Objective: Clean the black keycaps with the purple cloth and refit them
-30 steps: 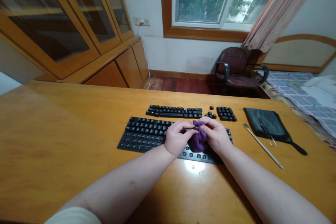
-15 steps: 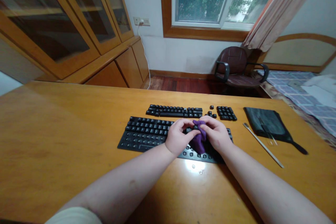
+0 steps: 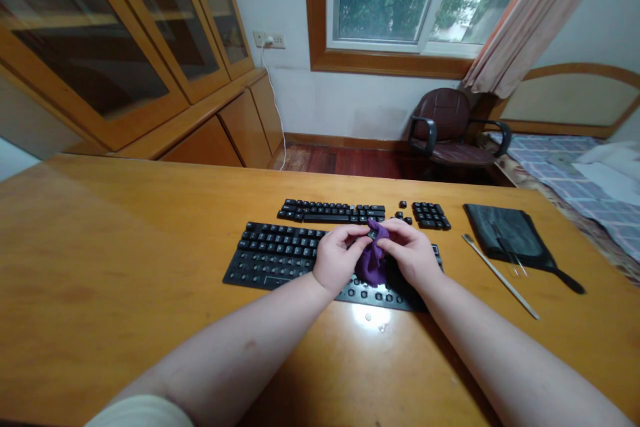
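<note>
Over the black keyboard [image 3: 280, 240], my two hands meet fingertip to fingertip. My left hand [image 3: 337, 257] pinches a small dark keycap [image 3: 372, 234] between thumb and forefinger. A purple cloth [image 3: 373, 267] is bunched in my right hand [image 3: 413, 252], which presses it against the keycap; its loose end hangs down toward the keyboard. The keyboard's upper left rows still carry keys, while bare switch posts show along its lower rows. Behind it lie rows of removed keycaps [image 3: 330, 213], a block of number-pad keycaps [image 3: 431, 216] and several loose ones.
On the right of the wooden desk [image 3: 125, 247] lie a thin white brush [image 3: 500, 275] and a black pouch [image 3: 510, 230] with a wire tool [image 3: 513, 260] on it. Beyond the desk stand a brown armchair [image 3: 445, 123], a bed [image 3: 590, 160] and a glass-fronted cabinet [image 3: 175, 93].
The purple cloth has shifted slightly in my fingers, and its hanging end has swung left and spread out. Both hands stay nearly in place.
</note>
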`<state>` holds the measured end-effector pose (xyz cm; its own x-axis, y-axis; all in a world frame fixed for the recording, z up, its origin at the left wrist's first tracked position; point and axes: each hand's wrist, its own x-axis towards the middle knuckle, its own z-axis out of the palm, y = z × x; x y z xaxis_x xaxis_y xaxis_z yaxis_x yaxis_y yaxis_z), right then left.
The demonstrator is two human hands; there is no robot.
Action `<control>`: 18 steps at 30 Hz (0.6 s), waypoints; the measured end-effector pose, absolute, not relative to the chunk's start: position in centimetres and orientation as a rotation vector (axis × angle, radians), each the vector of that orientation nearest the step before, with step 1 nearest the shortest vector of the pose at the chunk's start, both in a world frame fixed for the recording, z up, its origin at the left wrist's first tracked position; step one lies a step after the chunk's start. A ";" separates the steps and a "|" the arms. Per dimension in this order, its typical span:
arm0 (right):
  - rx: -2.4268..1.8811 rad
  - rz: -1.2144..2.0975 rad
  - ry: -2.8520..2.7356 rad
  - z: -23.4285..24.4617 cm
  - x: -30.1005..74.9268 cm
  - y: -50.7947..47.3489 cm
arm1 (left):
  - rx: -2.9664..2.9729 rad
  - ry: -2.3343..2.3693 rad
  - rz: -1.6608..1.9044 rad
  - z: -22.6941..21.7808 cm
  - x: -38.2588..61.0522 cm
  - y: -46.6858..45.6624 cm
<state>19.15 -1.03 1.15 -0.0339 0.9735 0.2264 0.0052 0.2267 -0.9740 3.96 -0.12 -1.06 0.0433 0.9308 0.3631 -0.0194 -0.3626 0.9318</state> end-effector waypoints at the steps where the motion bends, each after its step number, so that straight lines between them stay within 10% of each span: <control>1: -1.029 1.033 -1.366 1.1 19.2 -1.1 | 1.534 0.986 1.453 -0.9 3.9 -0.2; 18: -1.074 0.812 -1.498 1.4 19.7 -1.1 | 1.714 1.065 1.484 -0.5 3.7 -0.4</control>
